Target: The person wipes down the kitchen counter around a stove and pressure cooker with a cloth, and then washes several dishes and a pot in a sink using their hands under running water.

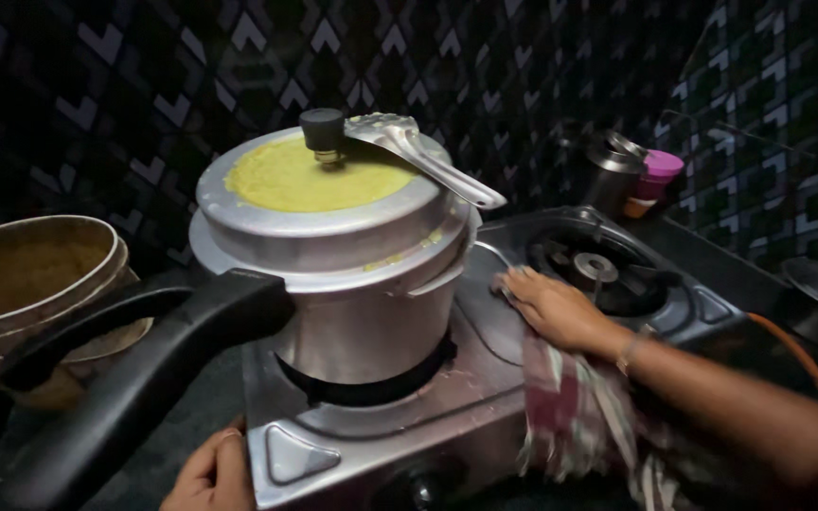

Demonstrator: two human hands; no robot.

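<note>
The right hand (551, 308) lies flat, fingers spread, pressing a checked cloth (579, 416) onto the steel stove (485, 378) top between the burners. The left hand (210, 473) rests at the stove's front left corner; its grip is cut off by the frame, perhaps loosely curled. A pressure cooker (333, 255), yellow froth on its lid, sits on the left burner.

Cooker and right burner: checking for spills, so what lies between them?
The right hand pressing a cloth on the stove top, in the head view.
</note>
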